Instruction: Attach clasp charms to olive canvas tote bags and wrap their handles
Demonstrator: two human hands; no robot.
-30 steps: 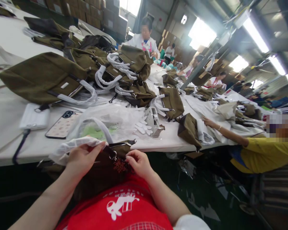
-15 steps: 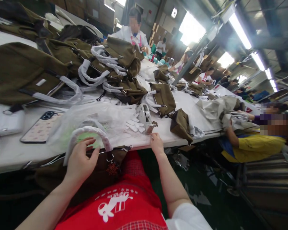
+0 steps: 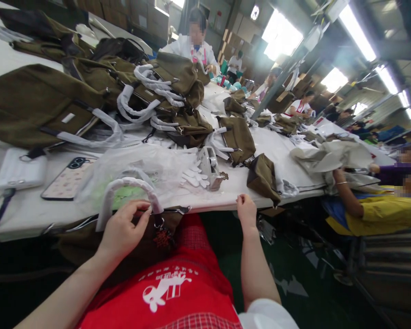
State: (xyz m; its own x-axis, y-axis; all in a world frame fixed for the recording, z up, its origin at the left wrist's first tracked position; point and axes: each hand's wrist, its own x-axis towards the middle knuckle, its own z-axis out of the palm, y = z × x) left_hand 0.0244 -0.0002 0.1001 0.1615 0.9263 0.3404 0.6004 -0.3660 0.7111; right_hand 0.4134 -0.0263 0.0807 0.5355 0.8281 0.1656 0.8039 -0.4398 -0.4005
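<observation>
My left hand is at the wrapped white handle of an olive bag at the table edge, its thumb and fingers pinched near the handle's right end. A dark red charm hangs by a ring beside that end. My right hand is closed at the table's front edge, right of a tape dispenser; anything between its fingertips is too small to make out. White tags lie left of the dispenser, by a clear plastic bag.
A phone and a white power bank with a cable lie at left. Olive bags are piled behind. A small olive pouch sits at the right edge. A person in yellow works at far right.
My right hand has moved right, away from the tape dispenser. My left hand has shifted right along the handle, its fingers now closer together. The view has turned slightly.
</observation>
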